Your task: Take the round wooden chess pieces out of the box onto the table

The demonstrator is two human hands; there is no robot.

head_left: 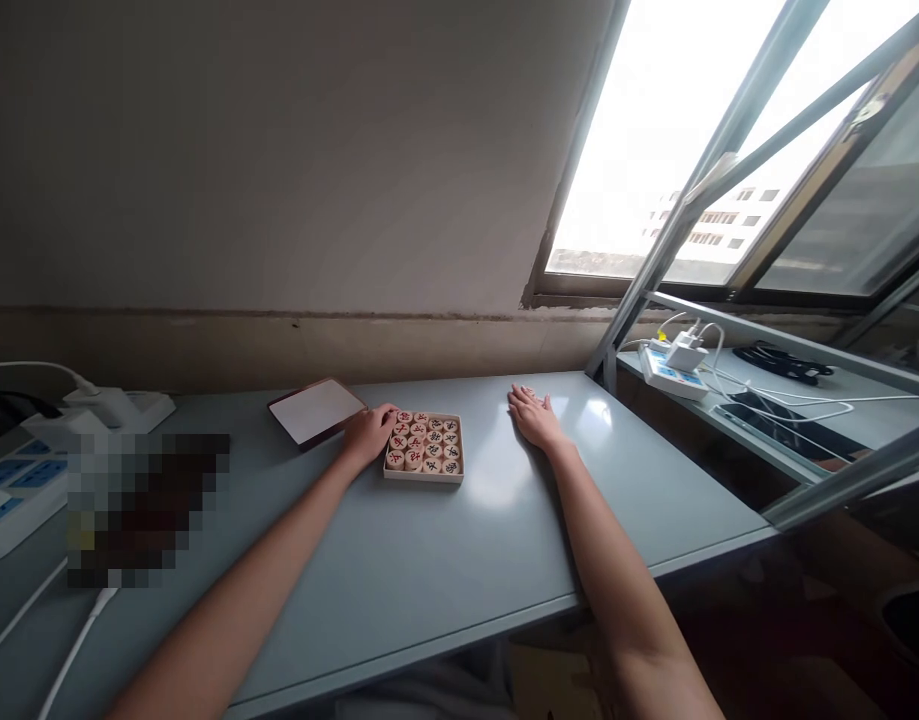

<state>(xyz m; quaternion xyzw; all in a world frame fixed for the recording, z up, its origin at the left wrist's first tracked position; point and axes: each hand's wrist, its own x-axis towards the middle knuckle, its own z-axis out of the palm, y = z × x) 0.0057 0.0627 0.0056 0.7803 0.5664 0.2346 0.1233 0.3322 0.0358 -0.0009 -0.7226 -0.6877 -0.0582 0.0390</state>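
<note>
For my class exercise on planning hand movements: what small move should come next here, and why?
Perhaps bring the right hand to the open box's right side, to help steady it: the left hand is at its left edge, while the right lies palm down on the table, apart from the box.

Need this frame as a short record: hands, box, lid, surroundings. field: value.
left hand: at the left edge of the box, fingers by its far corner; grip unclear
right hand: palm down on the desk, right of the box, fingers extended; anything underneath can't be told
box: open, on the desk between the hands
pieces: round, in rows inside the box; red characters on the left, black on the right
lid: off, lying left of the box, pale face up
surroundings: window at upper right
</note>
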